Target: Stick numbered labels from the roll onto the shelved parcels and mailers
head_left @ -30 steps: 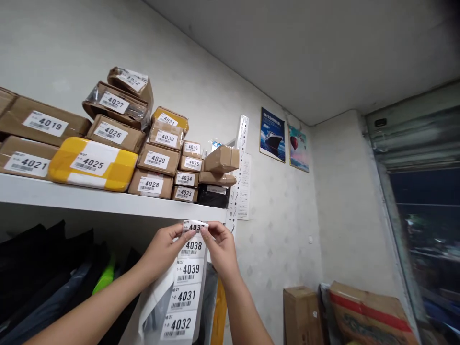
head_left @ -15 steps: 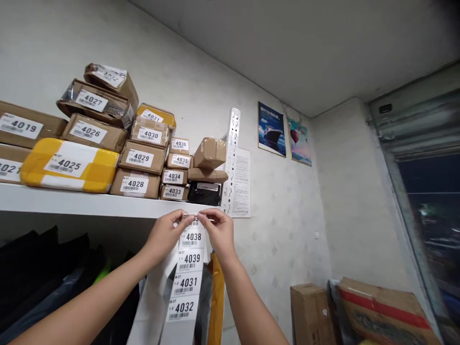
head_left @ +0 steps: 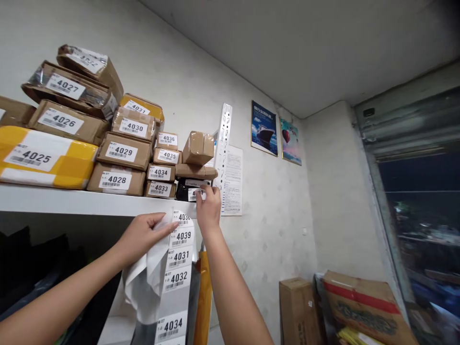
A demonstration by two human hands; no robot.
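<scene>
My left hand [head_left: 149, 235] pinches the upper end of a strip of numbered barcode labels [head_left: 178, 258], which hangs down below the shelf; 4038 is the top label on it. Up at the shelf, my right hand [head_left: 209, 207] has its fingers on a white label [head_left: 194, 194], against the front of a black package [head_left: 182, 189]. The fingers partly cover the number on that label. On top of the black package lie a flat brown parcel [head_left: 196, 171] and a small brown box [head_left: 198, 147], neither with a number label in sight.
Labelled parcels are stacked along the white shelf [head_left: 72, 199] to the left, among them a yellow one [head_left: 77, 163]. A perforated metal upright [head_left: 223, 143] stands at the shelf's right end. Dark bags hang or lie below. Cartons [head_left: 298, 311] stand by the right wall.
My right hand has left the strip and gone up to the black package with one label. My left hand has stayed on the strip, now lower left. The view has shifted right.
</scene>
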